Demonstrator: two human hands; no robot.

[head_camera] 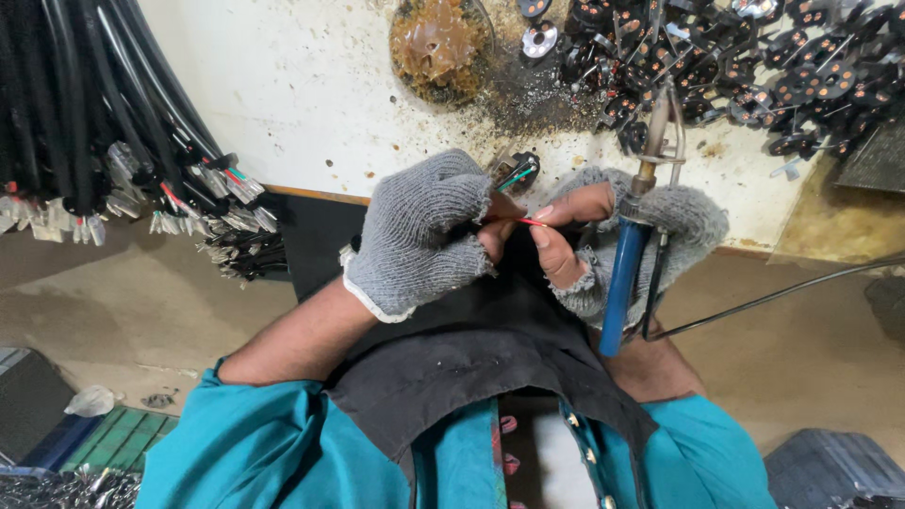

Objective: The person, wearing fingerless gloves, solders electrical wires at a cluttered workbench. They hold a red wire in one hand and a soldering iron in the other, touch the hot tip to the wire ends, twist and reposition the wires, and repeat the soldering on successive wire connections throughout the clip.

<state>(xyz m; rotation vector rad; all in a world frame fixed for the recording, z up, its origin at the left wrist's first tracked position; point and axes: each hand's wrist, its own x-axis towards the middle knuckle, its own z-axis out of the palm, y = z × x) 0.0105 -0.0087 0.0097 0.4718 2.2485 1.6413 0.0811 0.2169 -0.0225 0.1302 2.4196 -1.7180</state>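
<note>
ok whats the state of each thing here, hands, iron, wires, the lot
left hand: gloved, pinching the red wire
right hand: gloved, holding the soldering iron, fingertips on the red wire
red wire: held between both hands
soldering iron: upright, tip up
black cables: bundled, ends stripped
black parts: heaped on the table

grey fingerless knit gloves, teal sleeves, black apron

a white table (302, 85) fills the upper part of the view, its top stained and speckled with dark grit, its front edge trimmed in wood. below it lies a dull brown concrete floor (113, 311), dusty and scuffed. a green mat (118, 438) sits at the lower left beside a dark box (28, 401). the light is even and flat, with soft shadows under the table.
</note>
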